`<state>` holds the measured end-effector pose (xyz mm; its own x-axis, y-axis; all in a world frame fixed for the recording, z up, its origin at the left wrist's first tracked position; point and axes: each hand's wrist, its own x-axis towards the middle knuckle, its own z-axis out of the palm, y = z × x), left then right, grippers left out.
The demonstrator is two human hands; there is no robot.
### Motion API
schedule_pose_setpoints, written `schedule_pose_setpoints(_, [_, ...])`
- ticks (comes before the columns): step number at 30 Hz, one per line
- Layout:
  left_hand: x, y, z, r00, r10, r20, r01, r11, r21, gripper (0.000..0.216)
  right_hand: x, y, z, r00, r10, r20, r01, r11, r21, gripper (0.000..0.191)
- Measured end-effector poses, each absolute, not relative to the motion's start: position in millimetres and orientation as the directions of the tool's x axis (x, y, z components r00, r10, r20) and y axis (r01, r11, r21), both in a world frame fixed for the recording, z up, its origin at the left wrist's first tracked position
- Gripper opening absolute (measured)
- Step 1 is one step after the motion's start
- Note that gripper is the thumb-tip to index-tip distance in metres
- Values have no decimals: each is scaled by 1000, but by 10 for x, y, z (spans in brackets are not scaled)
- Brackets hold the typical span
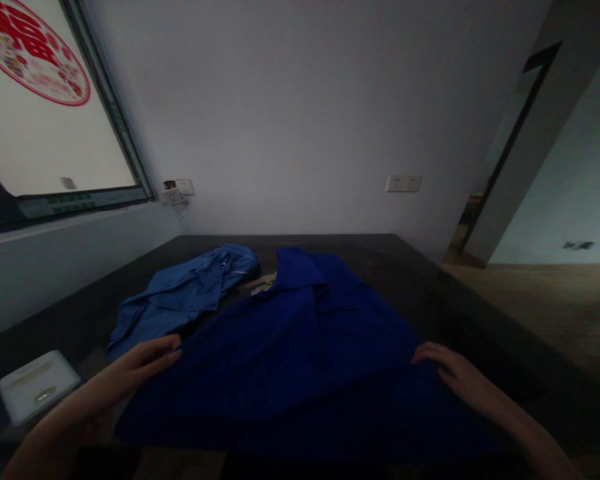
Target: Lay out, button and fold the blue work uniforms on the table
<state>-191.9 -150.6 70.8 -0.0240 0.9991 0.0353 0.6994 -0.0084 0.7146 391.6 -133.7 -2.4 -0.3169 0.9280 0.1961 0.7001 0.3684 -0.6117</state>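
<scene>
A dark blue shirt (300, 347) lies spread on a dark table (410, 273), collar toward the far wall. My left hand (140, 363) rests at the shirt's left edge, fingers stretched out flat against the cloth. On the shirt's right edge lies my right hand (450, 370), fingers extended and pressing down on the fabric. Neither hand grips anything that I can see.
A lighter blue garment (185, 293) lies crumpled at the table's back left. A white flat box (37, 393) sits near the left front corner. A window with a red paper decoration is at left; a doorway and wooden floor open to the right.
</scene>
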Motion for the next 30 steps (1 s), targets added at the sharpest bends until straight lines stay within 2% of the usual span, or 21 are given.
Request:
schedule_pose_setpoints(2, [-1972, -1416, 604, 154, 982, -111, 729, -37, 684, 34, 3932, -1371, 11, -334, 928, 167, 697, 362, -619, 37])
schedule_pose_setpoints(3, [-1982, -1355, 573, 173, 978, -118, 756, -55, 652, 31, 3938, -1379, 52, -335, 929, 159, 696, 358, -622, 38])
schedule_pose_setpoints(7, [-1761, -1107, 686, 106, 984, 141, 881, -159, 446, 30, 3839, -1308, 317, -265, 934, 239, 704, 357, -614, 33])
schedule_pose_setpoints(9, [-1405, -1011, 886, 214, 945, 246, 892, -292, 345, 33, 3688, -1167, 462, -249, 926, 284, 713, 374, -593, 30])
schedule_pose_setpoints(11, [-882, -907, 1091, 457, 851, 258, 804, -520, 289, 29, 3477, -928, 567, -281, 909, 308, 717, 412, -561, 28])
schedule_pose_setpoints(13, [-273, -753, 1188, 695, 674, 251, 623, -738, 258, 25, 3231, -606, 590, -338, 886, 317, 716, 461, -524, 27])
schedule_pose_setpoints(15, [307, -534, 1104, 811, 530, 247, 495, -847, 192, 26, 2987, -255, 499, -363, 881, 303, 752, 469, -463, 28])
schedule_pose_setpoints(16, [550, -408, 996, 828, 505, 243, 485, -863, 141, 27, 2881, -92, 411, -352, 891, 288, 788, 448, -422, 30])
schedule_pose_setpoints(18, [891, -157, 699, 828, 527, 194, 527, -848, 54, 32, 2732, 167, 179, -278, 925, 257, 876, 355, -327, 37])
schedule_pose_setpoints(19, [978, -46, 538, 798, 583, 155, 585, -810, 34, 34, 2695, 256, 50, -265, 930, 254, 888, 338, -311, 39])
schedule_pose_setpoints(21, [997, 123, 255, 688, 723, 61, 723, -690, 27, 40, 2692, 357, -194, -233, 942, 243, 907, 301, -295, 42])
schedule_pose_setpoints(24, [793, 226, 6, 547, 836, 45, 835, -548, 39, 58, 2783, 393, -437, -196, 956, 220, 927, 253, -276, 50])
schedule_pose_setpoints(27, [586, 226, -77, 416, 901, 121, 894, -429, 127, 56, 2850, 412, -516, -171, 965, 197, 936, 221, -273, 55])
schedule_pose_setpoints(30, [491, 239, -108, 284, 936, 207, 896, -336, 291, 30, 2856, 444, -512, -134, 970, 200, 932, 192, -307, 55])
